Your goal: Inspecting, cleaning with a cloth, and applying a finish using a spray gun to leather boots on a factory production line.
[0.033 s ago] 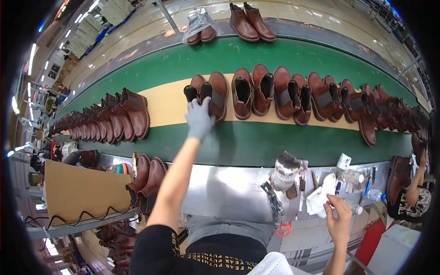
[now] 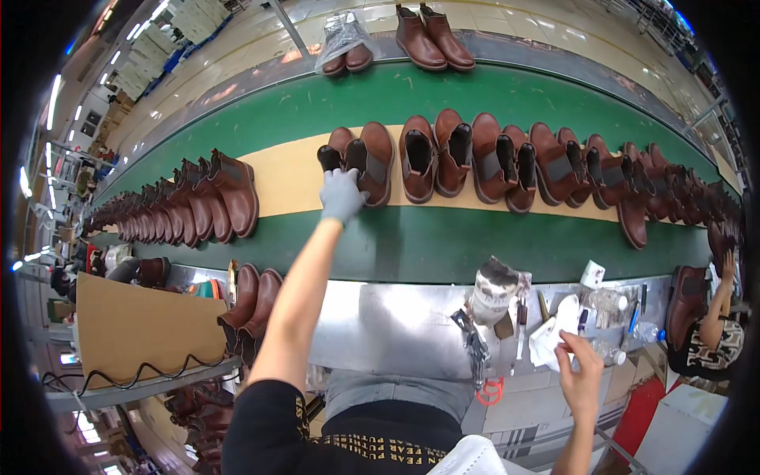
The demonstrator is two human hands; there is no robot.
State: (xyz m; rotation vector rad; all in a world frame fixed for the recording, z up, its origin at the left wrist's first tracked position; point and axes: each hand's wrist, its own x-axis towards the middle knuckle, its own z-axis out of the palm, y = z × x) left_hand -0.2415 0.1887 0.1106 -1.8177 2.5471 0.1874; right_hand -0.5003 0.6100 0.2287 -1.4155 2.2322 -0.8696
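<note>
My left hand (image 2: 342, 195), in a grey glove, reaches onto the green bench. Its fingers curl over the shaft tops of a pair of brown ankle boots: the left boot (image 2: 341, 138) and the right boot (image 2: 381, 158). Both boots stand with toes pointing away from me; the glove hides part of their openings. My bare right hand (image 2: 584, 376) is low on the right, thumb and fingers drawn together at the edge of a crumpled white cloth (image 2: 546, 348). The fingertips appear to pinch the cloth.
More brown boots (image 2: 454, 154) stand in a row to the right; another row (image 2: 233, 198) stands left. Near me, a metal ledge (image 2: 388, 324) holds a stained wrapped container (image 2: 492, 305), a black tool (image 2: 475, 352) and plastic bottles (image 2: 609, 305). A co-worker (image 2: 712, 340) is far right.
My left gloved fingers have bent down further over the boot tops, and the hand has drawn in slightly. My right hand keeps nearly the same place by the cloth.
</note>
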